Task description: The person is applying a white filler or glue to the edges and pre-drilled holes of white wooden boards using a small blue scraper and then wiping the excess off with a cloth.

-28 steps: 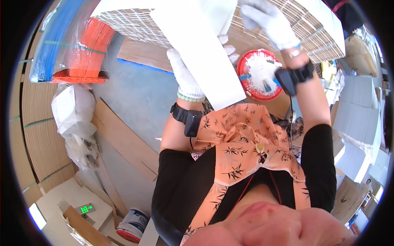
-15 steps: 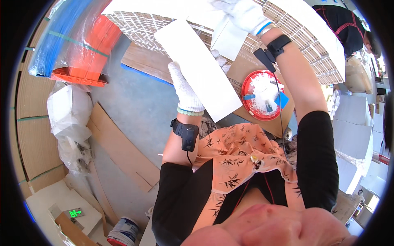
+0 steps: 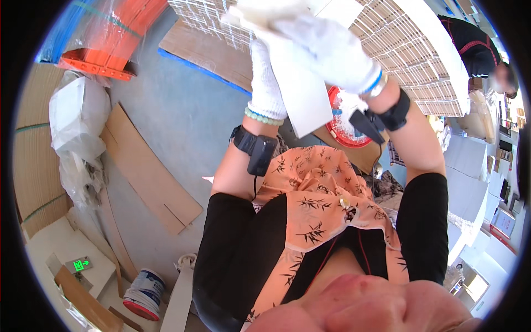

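Held item: white flat sheet (image 3: 301,102), rigid-looking, raised in front of the chest.
Landmark: red round basin (image 3: 345,130) on the floor; all places are given from it.
Sheet position: above the basin and overlapping its left rim in view.
Long axis: slanted, from upper left down to lower right, with the lower corner toward the basin.
Left hand (image 3: 265,74): white knit glove, gripping the sheet's left long edge, left of the basin.
Right hand (image 3: 326,50): white knit glove, clenched over the sheet's upper end, above the basin.
Nearer hand: the right wrist lies closer to the basin.
Behind: stacked white packs (image 3: 398,44), beyond the basin.
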`<state>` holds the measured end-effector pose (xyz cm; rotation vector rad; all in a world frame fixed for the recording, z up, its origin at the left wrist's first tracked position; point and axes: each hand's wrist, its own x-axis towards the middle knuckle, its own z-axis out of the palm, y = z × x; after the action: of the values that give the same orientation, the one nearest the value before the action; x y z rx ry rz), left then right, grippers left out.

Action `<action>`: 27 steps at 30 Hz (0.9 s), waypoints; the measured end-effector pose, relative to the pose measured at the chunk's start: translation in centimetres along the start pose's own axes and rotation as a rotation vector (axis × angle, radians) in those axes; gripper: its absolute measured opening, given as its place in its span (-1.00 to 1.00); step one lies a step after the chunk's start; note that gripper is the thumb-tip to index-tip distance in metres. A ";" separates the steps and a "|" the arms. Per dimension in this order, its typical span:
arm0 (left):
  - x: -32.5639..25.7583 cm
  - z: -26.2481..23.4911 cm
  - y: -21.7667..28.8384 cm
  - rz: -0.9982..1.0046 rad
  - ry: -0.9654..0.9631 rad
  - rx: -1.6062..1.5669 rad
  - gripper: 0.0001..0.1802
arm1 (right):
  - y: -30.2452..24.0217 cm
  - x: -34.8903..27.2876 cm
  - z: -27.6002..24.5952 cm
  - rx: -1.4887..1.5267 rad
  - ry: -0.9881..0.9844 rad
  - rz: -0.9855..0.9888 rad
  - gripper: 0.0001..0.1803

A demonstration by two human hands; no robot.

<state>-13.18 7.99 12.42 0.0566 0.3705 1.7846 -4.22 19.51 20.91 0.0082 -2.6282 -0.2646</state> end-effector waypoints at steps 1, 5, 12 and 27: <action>0.4 -1.7 0.3 0.006 0.002 0.003 -0.03 | -2.2 -1.6 0.0 0.004 0.005 -0.003 -0.57; 0.5 -1.8 0.0 0.271 -0.289 0.687 -0.23 | -7.6 -4.2 -2.8 0.123 -0.187 0.081 -0.53; 0.0 0.9 -2.6 -0.142 -0.280 -0.198 -0.02 | 0.3 -4.0 -0.6 0.462 0.114 0.316 -0.56; 2.7 -1.3 -4.7 -0.353 -0.278 -0.415 -0.05 | -3.0 -7.5 -1.6 1.292 0.242 0.334 -0.64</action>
<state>-9.74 11.24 9.40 -0.0519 -0.1853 1.4468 2.97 16.68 18.13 0.0324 -2.0602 1.4211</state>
